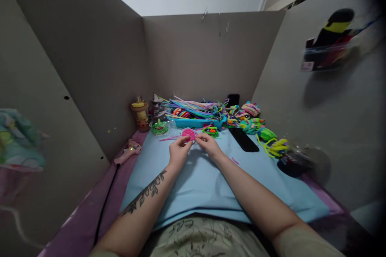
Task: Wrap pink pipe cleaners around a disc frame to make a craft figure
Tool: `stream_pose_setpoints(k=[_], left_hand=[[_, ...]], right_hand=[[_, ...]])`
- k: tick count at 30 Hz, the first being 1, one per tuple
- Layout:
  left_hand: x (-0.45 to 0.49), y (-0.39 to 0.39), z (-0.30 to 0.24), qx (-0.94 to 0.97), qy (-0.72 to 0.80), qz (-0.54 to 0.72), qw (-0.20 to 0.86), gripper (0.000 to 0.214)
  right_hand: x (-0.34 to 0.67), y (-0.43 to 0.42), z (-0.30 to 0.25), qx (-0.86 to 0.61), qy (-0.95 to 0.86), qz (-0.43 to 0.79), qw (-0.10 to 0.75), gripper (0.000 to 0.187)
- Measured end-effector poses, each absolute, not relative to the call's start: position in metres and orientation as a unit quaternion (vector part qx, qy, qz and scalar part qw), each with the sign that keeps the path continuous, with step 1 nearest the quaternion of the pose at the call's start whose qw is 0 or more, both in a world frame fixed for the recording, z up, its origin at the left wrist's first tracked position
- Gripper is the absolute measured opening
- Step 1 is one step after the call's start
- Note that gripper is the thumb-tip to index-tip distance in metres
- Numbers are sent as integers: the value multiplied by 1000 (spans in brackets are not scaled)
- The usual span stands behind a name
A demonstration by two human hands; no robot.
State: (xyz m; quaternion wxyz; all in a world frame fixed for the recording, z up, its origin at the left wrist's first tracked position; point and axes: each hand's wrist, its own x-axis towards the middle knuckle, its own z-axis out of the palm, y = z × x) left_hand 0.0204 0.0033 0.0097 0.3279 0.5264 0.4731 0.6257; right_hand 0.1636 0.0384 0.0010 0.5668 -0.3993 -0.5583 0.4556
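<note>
A pink coiled pipe-cleaner piece is pinched between both hands above the light blue mat. My left hand grips its left side with closed fingers. My right hand pinches its right side. A loose pink strand trails left from the piece across the mat. The forearms reach in from the bottom of the view, the left one tattooed.
A blue tray heaped with coloured pipe cleaners sits at the back, with finished coiled pieces to its right. A black phone, a pink glue gun, a yellow-lidded cup and grey cardboard walls surround the mat.
</note>
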Motion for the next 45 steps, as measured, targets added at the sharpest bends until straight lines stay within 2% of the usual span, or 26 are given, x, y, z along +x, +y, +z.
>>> stream_pose_setpoints(k=[11,23,29,35,40,45], left_hand=[[32,39,18,549,480,573,374,25],[38,61,13,543,496,562,380,21],[41,65,10,515,511,538,429,21],[47,55,7,479,533,499,488,22],[47,48,8,500,541,472,484,18],[46,45,7,504,547,451,493,17]], right_hand=[[181,55,1,-428,-551,389,602,20],[180,56,-3,-473,-471,409,622,20],[184,56,-10,-498,-461,397,617,20],[193,49,-7,-535,-533,285,590,10],[201,44,-1,-538,-658,119,513,19],[204,45,6,-509,-711,79,478,20]])
